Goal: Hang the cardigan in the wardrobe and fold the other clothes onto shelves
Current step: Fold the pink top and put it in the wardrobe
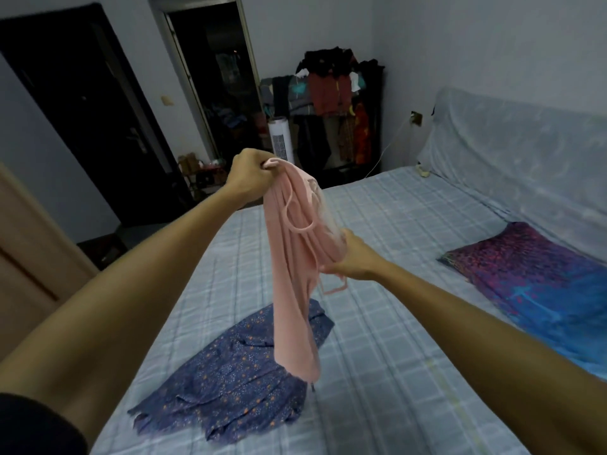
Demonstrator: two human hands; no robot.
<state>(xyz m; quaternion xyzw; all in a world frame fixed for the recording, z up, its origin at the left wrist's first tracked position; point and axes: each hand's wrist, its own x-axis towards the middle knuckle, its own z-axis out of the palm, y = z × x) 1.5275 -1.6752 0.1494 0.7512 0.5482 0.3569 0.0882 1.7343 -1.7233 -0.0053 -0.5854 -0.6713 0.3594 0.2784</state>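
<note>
A pink strappy top (292, 274) hangs in the air above the bed. My left hand (251, 178) grips its upper edge, raised high. My right hand (353, 257) holds the fabric lower down on its right side, with thin straps dangling below the fingers. Under the top, a blue floral garment (230, 379) lies crumpled on the checked light-blue bed sheet (394, 356). No cardigan is identifiable in view.
A purple and blue pillow (532, 277) lies at the bed's right side, below a covered headboard (525, 152). Beyond the bed stand a clothes rack (335, 103) piled with garments and a white tower fan (281, 139). A dark doorway (216, 77) and wooden furniture (29, 257) are at left.
</note>
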